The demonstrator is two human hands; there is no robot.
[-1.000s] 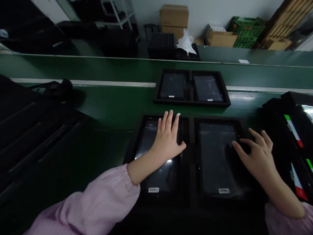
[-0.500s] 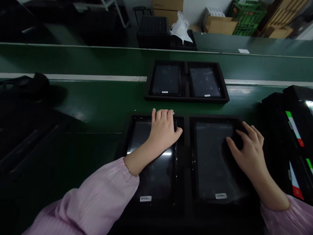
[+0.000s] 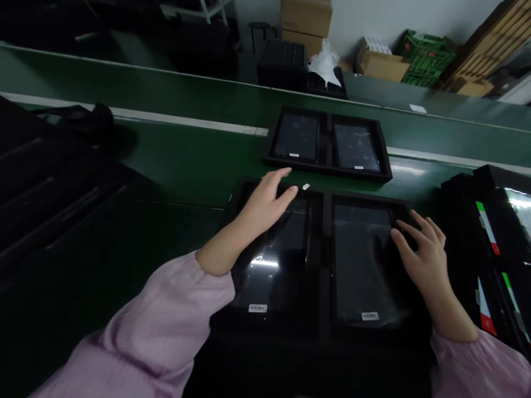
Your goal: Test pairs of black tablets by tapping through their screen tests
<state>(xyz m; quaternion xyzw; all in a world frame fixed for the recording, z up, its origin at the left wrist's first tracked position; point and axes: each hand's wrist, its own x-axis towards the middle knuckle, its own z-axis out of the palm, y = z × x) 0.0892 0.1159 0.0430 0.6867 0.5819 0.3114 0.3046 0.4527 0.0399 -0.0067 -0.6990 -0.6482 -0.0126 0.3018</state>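
Note:
Two dark tablets lie side by side in a black foam tray [image 3: 326, 221] before me. My left hand [image 3: 265, 202] is over the far end of the left tablet [image 3: 269, 282], thumb and fingers apart, with nothing in it. A small white tag [image 3: 306, 187] shows just beyond its thumb. At the right edge of the right tablet [image 3: 360, 265], my right hand [image 3: 425, 251] has its fingers spread and seems to rest on the tray's rim. Each tablet bears a white barcode label near its lower end.
A second black tray [image 3: 327, 171] with two tablets lies farther off on the green bench [image 3: 186, 149]. Black boxes with coloured labels [image 3: 487, 229] are stacked at right. Dark bulky items [image 3: 50, 177] are at left. Beyond stand a green crate [image 3: 427, 58] and cardboard boxes [image 3: 307, 19].
My left hand has turned and shifted a little left, off the tablet's right edge, baring the white tag. My right hand stays nearly in place. The whole view has tilted.

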